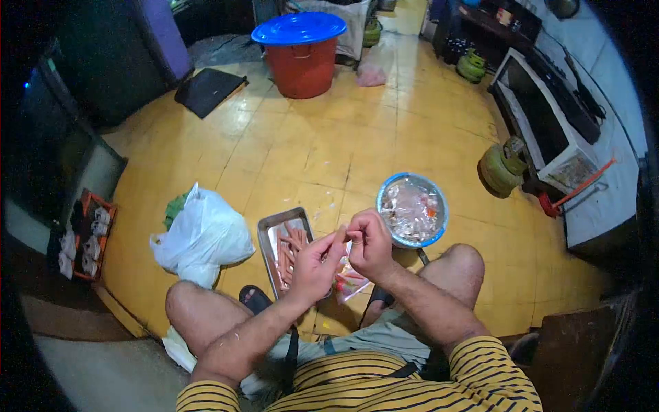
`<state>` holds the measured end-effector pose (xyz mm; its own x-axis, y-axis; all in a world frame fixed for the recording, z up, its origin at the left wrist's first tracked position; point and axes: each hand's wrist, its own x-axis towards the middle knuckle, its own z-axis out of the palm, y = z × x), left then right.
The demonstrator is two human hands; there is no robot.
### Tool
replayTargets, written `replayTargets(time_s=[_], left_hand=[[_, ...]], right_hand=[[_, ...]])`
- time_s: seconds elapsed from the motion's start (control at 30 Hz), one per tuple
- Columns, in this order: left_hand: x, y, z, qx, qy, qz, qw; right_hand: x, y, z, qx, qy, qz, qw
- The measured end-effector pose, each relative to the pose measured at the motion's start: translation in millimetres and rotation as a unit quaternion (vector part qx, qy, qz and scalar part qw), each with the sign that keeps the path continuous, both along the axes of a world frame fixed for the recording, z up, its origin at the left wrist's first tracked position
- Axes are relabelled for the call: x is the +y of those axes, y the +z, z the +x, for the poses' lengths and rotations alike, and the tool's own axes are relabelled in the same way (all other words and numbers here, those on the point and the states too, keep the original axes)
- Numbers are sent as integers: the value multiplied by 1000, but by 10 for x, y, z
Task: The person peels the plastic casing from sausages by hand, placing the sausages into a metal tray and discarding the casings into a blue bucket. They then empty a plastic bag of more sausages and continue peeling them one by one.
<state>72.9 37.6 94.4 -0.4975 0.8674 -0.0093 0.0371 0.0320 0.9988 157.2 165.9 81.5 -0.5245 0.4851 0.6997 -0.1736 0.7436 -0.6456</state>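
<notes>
My left hand (314, 269) and my right hand (371, 247) meet in front of me, both closed in a pinch. Between their fingertips is a small brownish-pink piece, apparently a sausage (340, 235), mostly hidden by the fingers. Below and left of my hands is a metal tray (263, 237) with several sausages (283, 261) lying loose in it. Partly behind my right wrist, a printed plastic packet (350, 283) lies near the tray. A blue-rimmed bowl (445, 218) stands just beyond my right hand, holding clear plastic and pale pieces I cannot make out.
A white plastic bag (206, 230) with something green behind it lies to the left. Farther off stand a red bucket (302, 69) with a blue lid (298, 27) and a black mat (209, 91). A green gas cylinder (500, 170) and a shoe rack (93, 237) flank the tiled floor.
</notes>
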Motion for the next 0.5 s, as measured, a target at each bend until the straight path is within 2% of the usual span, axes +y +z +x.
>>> replayTargets(time_s=[0.03, 0.17, 0.23, 0.27, 0.33, 0.47, 0.5], left_hand=[[-12, 26, -5, -154, -9, -26, 988], [-48, 54, -119, -198, -13, -37, 979], [-32, 84, -147, -228, 12, 5, 973], [-25, 81, -171, -230, 13, 5, 973], [-24, 58, -224, -269, 57, 27, 961], [25, -151, -250, -220, 42, 60, 973], [15, -174, -266, -221, 41, 58, 973]], right_hand=[[1, -9, -25, 15, 1, 43, 999], [-70, -56, -114, 13, 26, 41, 999], [-64, -24, -108, -22, 65, -42, 997], [-53, 4, -104, -23, 66, -43, 997], [-21, 67, -91, -75, 145, -38, 986], [-34, 36, -44, -210, 234, -83, 946], [-91, 33, -60, -201, 248, -72, 945]])
